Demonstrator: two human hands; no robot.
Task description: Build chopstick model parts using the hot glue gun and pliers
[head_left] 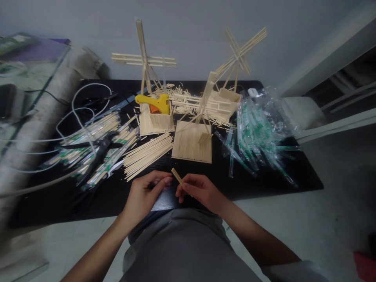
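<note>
My right hand (201, 191) pinches a small flat strip of short wooden sticks (176, 176) between thumb and fingers, its free end tilted up toward the left. Just left of it, my left hand (148, 190) is closed, thumb and fingertips together; whatever they hold, if anything, is too small to make out. Both hands are over the front edge of the black table (220, 178). Beyond them stands a stick-built windmill model (190, 143) with a flat square base and a small stepped piece on it. A fan of loose wooden sticks (148, 154) lies ahead of my left hand.
A yellow glue gun (154, 102) rests in the box of another windmill model (157, 123). A third windmill (239, 55) stands back right. Green-and-clear plastic wrappers (258, 129) pile at right. Black-handled cutters (101, 152), packaged sticks (82, 137) and a white cable (73, 102) lie left.
</note>
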